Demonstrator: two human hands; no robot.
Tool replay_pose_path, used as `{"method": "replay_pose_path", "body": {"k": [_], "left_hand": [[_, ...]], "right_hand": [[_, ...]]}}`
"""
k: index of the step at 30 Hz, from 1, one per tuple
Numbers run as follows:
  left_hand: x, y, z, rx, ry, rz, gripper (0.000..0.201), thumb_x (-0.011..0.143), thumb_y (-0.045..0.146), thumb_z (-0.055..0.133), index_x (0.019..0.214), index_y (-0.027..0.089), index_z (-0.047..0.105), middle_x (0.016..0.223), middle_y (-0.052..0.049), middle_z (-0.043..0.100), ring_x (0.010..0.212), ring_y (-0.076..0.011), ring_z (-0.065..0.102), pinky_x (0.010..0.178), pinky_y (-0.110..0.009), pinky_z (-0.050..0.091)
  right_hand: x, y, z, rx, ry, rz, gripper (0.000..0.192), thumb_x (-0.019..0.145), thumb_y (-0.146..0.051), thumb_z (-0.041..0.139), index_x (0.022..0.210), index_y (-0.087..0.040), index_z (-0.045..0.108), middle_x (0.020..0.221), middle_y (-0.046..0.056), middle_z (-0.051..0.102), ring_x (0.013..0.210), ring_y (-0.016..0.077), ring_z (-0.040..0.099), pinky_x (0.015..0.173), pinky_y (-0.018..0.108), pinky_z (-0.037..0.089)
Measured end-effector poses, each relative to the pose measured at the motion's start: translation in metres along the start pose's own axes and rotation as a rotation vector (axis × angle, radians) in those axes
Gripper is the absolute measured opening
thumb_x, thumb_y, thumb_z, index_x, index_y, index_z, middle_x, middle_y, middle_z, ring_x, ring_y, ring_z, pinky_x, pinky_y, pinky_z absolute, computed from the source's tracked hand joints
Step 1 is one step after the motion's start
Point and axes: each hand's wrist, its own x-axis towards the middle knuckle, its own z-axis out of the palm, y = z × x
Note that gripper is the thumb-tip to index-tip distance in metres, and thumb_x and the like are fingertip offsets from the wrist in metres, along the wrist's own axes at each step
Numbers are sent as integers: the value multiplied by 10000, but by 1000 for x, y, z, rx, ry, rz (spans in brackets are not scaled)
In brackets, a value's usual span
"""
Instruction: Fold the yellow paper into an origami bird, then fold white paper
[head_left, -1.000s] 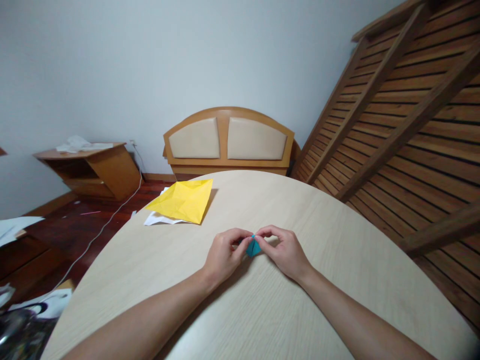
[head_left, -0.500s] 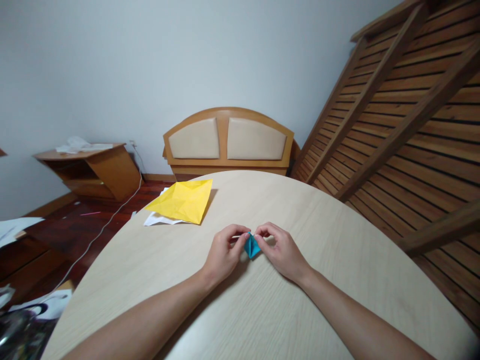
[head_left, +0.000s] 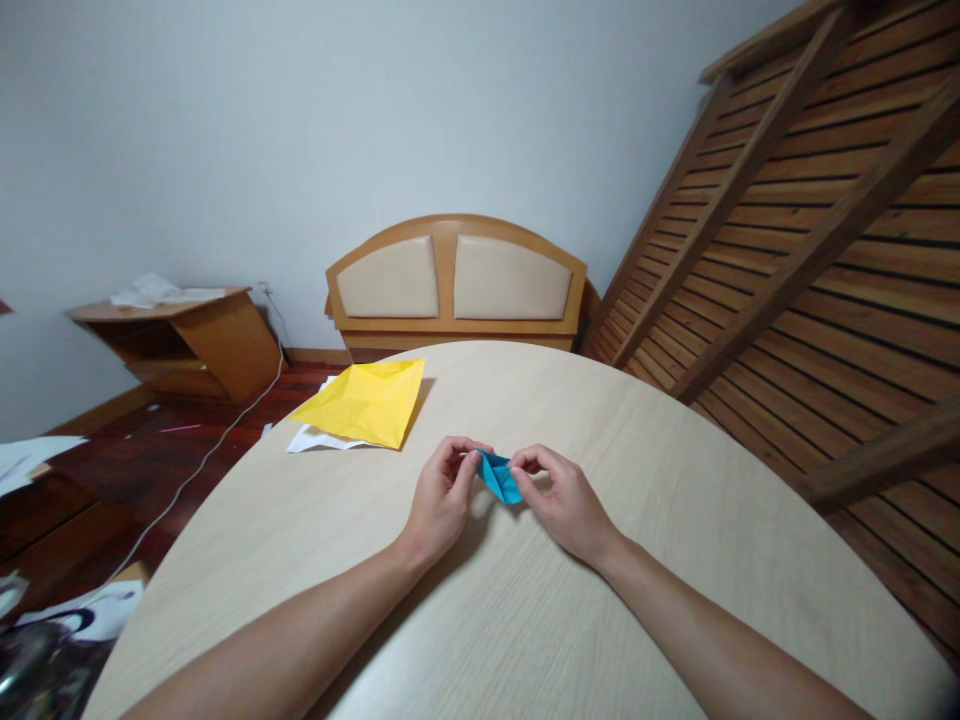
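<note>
Both forearms run up from the near edge of the round, pale wood-grain bench (head_left: 675,560) and meet near its middle. The left hand (head_left: 441,497) and right hand (head_left: 568,497) each pinch one end of a small folded piece of blue paper (head_left: 497,474), held between them and seemingly just clear of the benchtop. The piece is a narrow, pointed shape; its long axis runs roughly from the left fingertips down toward the right fingertips, so it lies straight between the hands, with neither hand clearly nearer. Both hands are closed on it with thumb and forefinger.

Further out, toward the bench's far left rim, a creased yellow paper sheet (head_left: 367,402) lies on top of a white sheet (head_left: 311,438). Beyond the bench a padded wooden headboard (head_left: 455,282) stands against the wall, a slatted bed frame (head_left: 810,230) leans at the right, and a low wooden cabinet (head_left: 187,340) sits at the left. No writing or labels can be read anywhere.
</note>
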Motion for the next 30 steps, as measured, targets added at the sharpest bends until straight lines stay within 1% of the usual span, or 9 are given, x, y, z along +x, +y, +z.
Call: {"method": "replay_pose_path", "body": {"k": [6, 10, 15, 19, 21, 25, 28, 30], "left_hand": [[0, -4, 0, -16, 13, -35, 168, 961, 335, 583, 965, 167, 591, 982, -86, 729, 905, -189, 686, 833, -340, 548], [0, -4, -1, 31, 14, -11, 150, 961, 319, 577, 967, 170, 599, 986, -85, 733, 920, -192, 689, 840, -338, 543], [0, -2, -2, 104, -6, 9, 129, 967, 293, 553, 976, 174, 602, 998, -88, 733, 926, -189, 690, 835, -330, 539], [-2, -1, -1, 152, -93, 22, 132, 971, 293, 536, 991, 175, 593, 979, -87, 728, 916, -187, 691, 823, -330, 550], [-3, -2, -1, 172, -142, 17, 156, 973, 298, 534, 1046, 174, 593, 988, -88, 721, 931, -190, 691, 834, -338, 556], [-5, -2, -3, 242, -223, 43, 238, 965, 279, 554, 1170, 175, 616, 1110, -113, 692, 1050, -215, 663, 929, -383, 546], [-3, -1, -5, 279, -269, 72, 248, 961, 268, 570, 1179, 182, 651, 1173, -126, 683, 1100, -233, 645, 978, -406, 525], [-2, -1, -6, 266, -298, 69, 247, 957, 269, 579, 1171, 183, 668, 1176, -126, 696, 1100, -240, 650, 982, -410, 521]], "right_hand": [[1, -1, 0, 13, 10, 10, 84, 947, -259, 591, 903, -214, 647, 884, 22, 704, 841, 179, 659, 804, 322, 517], [2, 0, 0, 27, 21, 45, 82, 927, -275, 632, 914, -212, 682, 883, 30, 732, 842, 191, 679, 804, 334, 529], [1, 0, -1, 26, 2, 57, 102, 940, -278, 626, 901, -212, 693, 869, 23, 733, 829, 187, 676, 793, 329, 520], [0, -1, -1, -7, -10, 38, 108, 948, -278, 609, 897, -216, 681, 855, 16, 713, 772, 174, 642, 722, 300, 503], [0, 0, -1, -16, -14, 34, 114, 955, -281, 596, 904, -215, 673, 851, 14, 705, 747, 168, 629, 700, 291, 495], [1, 1, -2, -26, -9, 26, 112, 958, -277, 588, 916, -215, 671, 854, 12, 698, 732, 162, 611, 681, 281, 478], [1, 2, -3, -29, 3, 23, 108, 961, -275, 586, 943, -217, 674, 872, 15, 698, 737, 162, 605, 684, 282, 473], [1, 2, -4, -37, 7, 24, 110, 965, -282, 585, 949, -218, 673, 871, 16, 697, 736, 165, 604, 687, 286, 474]]}}
